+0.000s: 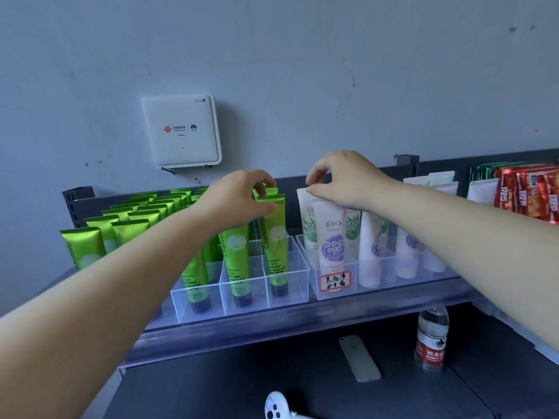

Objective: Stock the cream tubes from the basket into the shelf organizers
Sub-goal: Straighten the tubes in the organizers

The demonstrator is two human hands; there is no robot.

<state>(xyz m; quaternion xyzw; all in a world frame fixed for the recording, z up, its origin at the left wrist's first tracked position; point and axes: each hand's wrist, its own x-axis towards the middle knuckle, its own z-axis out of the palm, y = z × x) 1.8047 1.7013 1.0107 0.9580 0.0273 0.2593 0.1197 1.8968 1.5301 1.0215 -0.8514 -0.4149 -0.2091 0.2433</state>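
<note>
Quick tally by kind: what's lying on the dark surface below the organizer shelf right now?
Water bottle: 1
Phone: 1
White controller, partly cut off by the frame edge: 1
Total: 3

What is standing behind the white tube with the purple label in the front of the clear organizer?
Behind the white tube with the purple label stands a white tube with green leaves. The right hand pinches the tops, and anything further back is hidden.
</note>
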